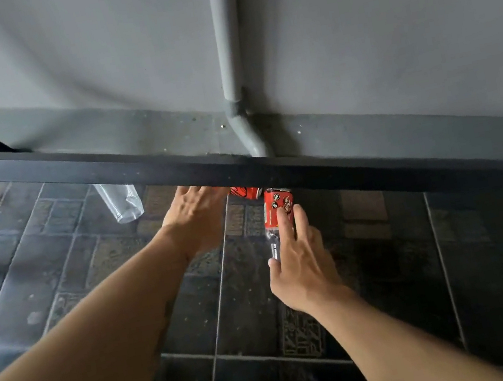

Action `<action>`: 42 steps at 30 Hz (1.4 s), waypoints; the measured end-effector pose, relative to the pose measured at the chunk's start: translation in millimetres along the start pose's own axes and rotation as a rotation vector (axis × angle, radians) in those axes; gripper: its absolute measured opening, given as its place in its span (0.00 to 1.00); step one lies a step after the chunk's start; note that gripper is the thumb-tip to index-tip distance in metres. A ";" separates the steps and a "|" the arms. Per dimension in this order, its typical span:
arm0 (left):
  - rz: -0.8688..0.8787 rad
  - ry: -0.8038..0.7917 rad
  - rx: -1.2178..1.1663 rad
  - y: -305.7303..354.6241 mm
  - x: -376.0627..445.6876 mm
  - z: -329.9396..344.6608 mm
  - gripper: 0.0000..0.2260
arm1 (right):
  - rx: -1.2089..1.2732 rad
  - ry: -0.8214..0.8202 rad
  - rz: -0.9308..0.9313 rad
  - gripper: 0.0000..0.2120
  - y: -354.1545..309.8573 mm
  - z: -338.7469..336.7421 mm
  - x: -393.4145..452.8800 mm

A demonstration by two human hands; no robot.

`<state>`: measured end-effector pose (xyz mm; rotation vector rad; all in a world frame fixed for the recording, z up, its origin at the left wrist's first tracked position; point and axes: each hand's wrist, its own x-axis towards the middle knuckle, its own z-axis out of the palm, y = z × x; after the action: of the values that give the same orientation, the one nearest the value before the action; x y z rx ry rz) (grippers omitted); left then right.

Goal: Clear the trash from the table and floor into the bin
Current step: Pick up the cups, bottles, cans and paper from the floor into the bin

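While both arms reach under the desk (238,162), the right hand (303,261) has its fingers spread on a red-labelled bottle (276,216) lying on the floor (456,255), not yet closed. The left hand (193,214) touches a red can (245,192); its grip is hidden. Each hand should wrap fully before lifting.

Both arms extended forward and down.
Left hand (195,215) reached toward 12 o'clock, fingertips hidden; right hand (302,258) at 3 o'clock of it, fingers extended.
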<state>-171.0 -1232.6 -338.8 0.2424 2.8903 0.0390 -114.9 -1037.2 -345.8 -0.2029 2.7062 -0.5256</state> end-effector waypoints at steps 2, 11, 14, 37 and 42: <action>-0.025 0.023 -0.007 5.8 12.9 5.8 0.36 | 0.026 0.010 0.019 0.42 -1.6 -0.5 6.8; -0.119 -0.126 0.098 23.3 -4.1 27.3 0.40 | 0.096 -0.140 0.067 0.44 1.1 -3.7 9.5; -0.126 -0.097 0.084 23.6 -22.4 35.8 0.35 | 0.063 -0.198 0.052 0.44 0.0 0.5 6.8; -0.617 0.101 -0.705 12.1 -156.6 -61.2 0.18 | 0.275 -0.128 -0.213 0.34 -15.3 -10.1 -62.9; -0.732 0.437 -0.881 7.3 -201.4 -126.4 0.14 | 0.459 -0.055 -0.431 0.31 -80.1 -49.5 -71.3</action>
<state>-7.3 -1259.9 -168.3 -1.0644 2.8099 1.2974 -63.1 -1079.5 -248.5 -0.6636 2.4050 -1.2207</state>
